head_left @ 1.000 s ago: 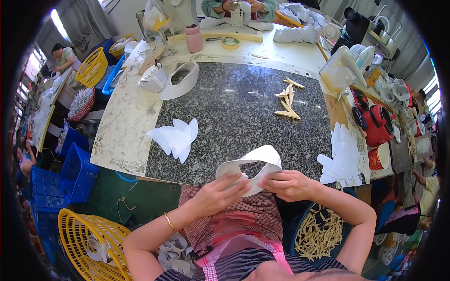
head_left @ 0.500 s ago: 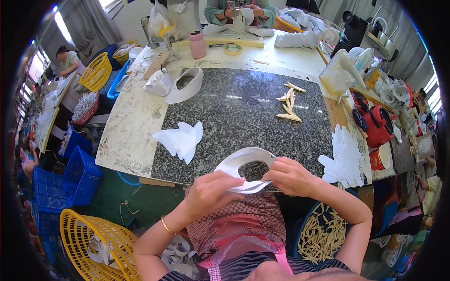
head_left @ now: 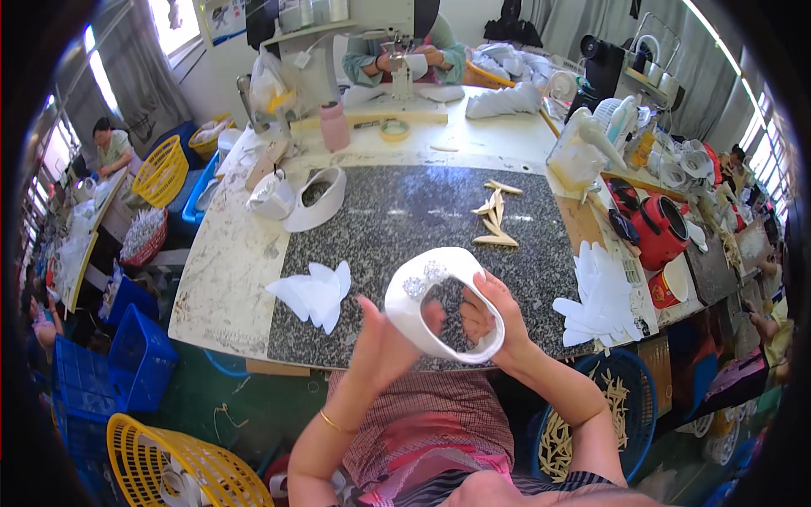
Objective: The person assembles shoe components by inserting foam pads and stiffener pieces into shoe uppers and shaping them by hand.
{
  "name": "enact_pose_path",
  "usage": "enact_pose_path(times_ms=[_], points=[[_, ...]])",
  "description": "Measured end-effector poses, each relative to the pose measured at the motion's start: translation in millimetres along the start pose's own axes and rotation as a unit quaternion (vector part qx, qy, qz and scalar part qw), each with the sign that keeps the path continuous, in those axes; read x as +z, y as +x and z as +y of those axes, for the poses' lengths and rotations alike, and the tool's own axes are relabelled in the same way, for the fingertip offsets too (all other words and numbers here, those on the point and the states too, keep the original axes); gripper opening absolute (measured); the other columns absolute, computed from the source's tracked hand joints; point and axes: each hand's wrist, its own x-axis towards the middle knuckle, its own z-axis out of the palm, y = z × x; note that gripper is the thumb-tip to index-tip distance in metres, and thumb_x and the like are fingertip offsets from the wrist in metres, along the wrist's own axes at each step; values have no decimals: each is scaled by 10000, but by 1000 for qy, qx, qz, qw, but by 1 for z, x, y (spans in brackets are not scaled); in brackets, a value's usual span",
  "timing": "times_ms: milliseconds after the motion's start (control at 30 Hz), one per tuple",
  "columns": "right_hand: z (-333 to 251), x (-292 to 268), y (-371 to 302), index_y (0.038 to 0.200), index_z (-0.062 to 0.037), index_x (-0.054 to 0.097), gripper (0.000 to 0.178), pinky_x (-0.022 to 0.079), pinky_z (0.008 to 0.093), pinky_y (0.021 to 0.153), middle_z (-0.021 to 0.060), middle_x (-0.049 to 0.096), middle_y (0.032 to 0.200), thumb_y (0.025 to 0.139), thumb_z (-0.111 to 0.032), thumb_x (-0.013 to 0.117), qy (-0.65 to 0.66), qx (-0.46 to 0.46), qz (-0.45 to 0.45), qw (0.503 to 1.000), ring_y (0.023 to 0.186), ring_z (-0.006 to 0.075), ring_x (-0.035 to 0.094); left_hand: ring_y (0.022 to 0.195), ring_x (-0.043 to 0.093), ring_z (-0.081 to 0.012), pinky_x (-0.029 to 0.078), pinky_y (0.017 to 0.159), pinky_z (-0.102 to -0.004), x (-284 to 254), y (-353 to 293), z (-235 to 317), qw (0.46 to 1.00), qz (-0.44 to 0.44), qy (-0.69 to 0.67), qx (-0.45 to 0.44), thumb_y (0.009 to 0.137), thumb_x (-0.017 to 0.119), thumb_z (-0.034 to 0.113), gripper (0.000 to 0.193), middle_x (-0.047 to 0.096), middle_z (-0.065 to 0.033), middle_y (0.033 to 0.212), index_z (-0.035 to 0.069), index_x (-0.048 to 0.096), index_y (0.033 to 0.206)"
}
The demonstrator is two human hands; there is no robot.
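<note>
A white ring-shaped shoe upper point(head_left: 402, 313) with two sparkling round ornaments is raised over the near edge of the dark speckled slab point(head_left: 380, 211). My right hand point(head_left: 508, 325) grips its right side, with fingers curled through the opening. My left hand point(head_left: 384, 346) is at the lower left of the upper, thumb stretched away from it. Its other fingers pass behind the upper, and a blurred fingertip shows through the opening. White leaf-shaped pieces point(head_left: 311, 296) lie fanned out to the left. More white pieces point(head_left: 596, 296) are spread at the right. Several beige pointed strips point(head_left: 494, 224) rest farther back.
Another white upper point(head_left: 319, 203) stands at the slab's back left beside a white cup-like piece point(head_left: 272, 198). A pink bottle point(head_left: 334, 127) and tape roll point(head_left: 394, 128) stand beyond. Across the table a person works at a sewing machine point(head_left: 401, 76). Yellow basket point(head_left: 127, 456) and blue basket point(head_left: 646, 406) flank me.
The upper has been turned and opened out, so its ornaments now show. My left hand has let go of its edge and spread its thumb; my right hand has shifted along its right side.
</note>
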Motion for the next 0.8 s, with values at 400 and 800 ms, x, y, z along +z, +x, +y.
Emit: enact_pose_path(times_ms=[400,800], points=[[6,-42,15,1275,-67,610,459,424,323,807,31,586,929,1093,-456,450,-500,-397,84,765,937,169,560,1015,713,-174,624,885,-338,8,-3,-9,936,202,269,105,1021,668,208,234,701,-68,1086,11,629,1140],[31,5,-7,885,-90,598,223,360,408,789,60,508,802,859,-217,779,-693,-386,-307,525,752,268,544,777,656,-92,563,670,-280,-10,-30,7,899,281,292,166,1028,663,319,290,679,-18,897,31,684,1002]])
